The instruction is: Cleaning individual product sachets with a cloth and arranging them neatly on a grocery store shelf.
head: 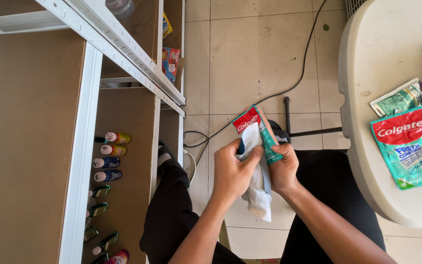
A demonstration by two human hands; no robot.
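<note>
1. Red and teal sachet (pixel 256 131) w/ white cloth (pixel 259 193) draped on it, held above the person's lap, over the tiled floor (pixel 250 49).
2. Left hand (pixel 231 171) closed on cloth, thumb pressing it to sachet.
3. Right hand (pixel 283 168) gripping sachet from behind.
4. Bigger teal pouch (pixel 410 146) on pale surface (pixel 377 58) at right; shelf (pixel 123 161) w/ small bottles at left.

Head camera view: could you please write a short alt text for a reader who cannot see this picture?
Seen from above, a person's left hand presses a white cloth against a red-and-teal sachet that the right hand holds over the lap. A shelf unit with small bottles stands at left; a table with similar sachets stands at right.
</note>
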